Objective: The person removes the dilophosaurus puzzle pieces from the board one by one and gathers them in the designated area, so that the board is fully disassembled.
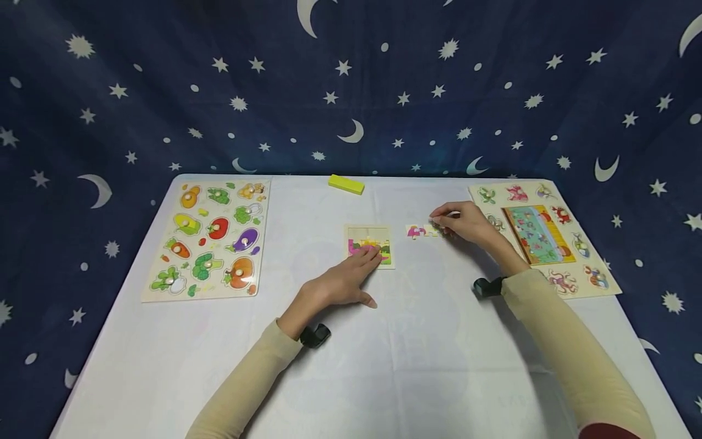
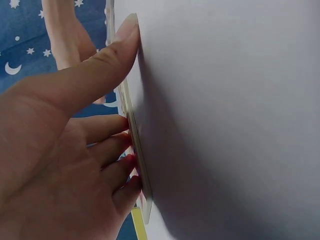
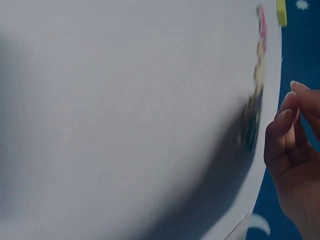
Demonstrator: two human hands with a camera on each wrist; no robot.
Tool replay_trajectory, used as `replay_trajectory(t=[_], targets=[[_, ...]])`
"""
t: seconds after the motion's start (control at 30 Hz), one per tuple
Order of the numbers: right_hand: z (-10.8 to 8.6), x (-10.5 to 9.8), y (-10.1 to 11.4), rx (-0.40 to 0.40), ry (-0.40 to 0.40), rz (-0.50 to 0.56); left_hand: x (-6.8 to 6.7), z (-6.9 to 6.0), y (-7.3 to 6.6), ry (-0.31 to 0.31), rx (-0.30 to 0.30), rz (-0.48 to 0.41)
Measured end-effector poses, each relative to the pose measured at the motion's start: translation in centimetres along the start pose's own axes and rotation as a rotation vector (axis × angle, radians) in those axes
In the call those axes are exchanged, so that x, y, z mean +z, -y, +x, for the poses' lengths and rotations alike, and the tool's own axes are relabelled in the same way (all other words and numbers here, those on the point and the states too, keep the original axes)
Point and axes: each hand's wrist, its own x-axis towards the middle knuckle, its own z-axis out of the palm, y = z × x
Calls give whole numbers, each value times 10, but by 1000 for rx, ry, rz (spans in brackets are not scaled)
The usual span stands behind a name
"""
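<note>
A small square puzzle tray (image 1: 370, 233) sits at the middle of the table. It has a coloured picture partly filling its lower half. My left hand (image 1: 345, 279) rests on it with straight fingers, the thumb apart on the tablecloth side; the left wrist view shows the left hand (image 2: 75, 135) with its fingertips on the tray edge (image 2: 142, 182). Right of the tray lie loose jigsaw pieces (image 1: 415, 231) in a row. Above their right end is my right hand (image 1: 466, 222), fingers bent. In the right wrist view the right hand (image 3: 295, 145) has fingertips close together; no piece shows clearly between them.
A vegetable peg puzzle board (image 1: 207, 286) lies on the left, a sea-animal board (image 1: 515, 210) on the right. A yellow block (image 1: 346, 185) lies near the back edge. A starry blue curtain (image 1: 296, 79) hangs behind the white table (image 1: 417, 360).
</note>
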Motion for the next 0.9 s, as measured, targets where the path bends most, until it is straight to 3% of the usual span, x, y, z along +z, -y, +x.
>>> replay_trajectory(t=[0.27,0.73,0.9], targets=[[11,30,29,-73,34,-10,2,-7,0,-10,24,12],[26,80,73,-217,233,55,4,-12,3,-5,39,16],[31,91,84,-225,270,58,3,-13,3,-2,68,20]])
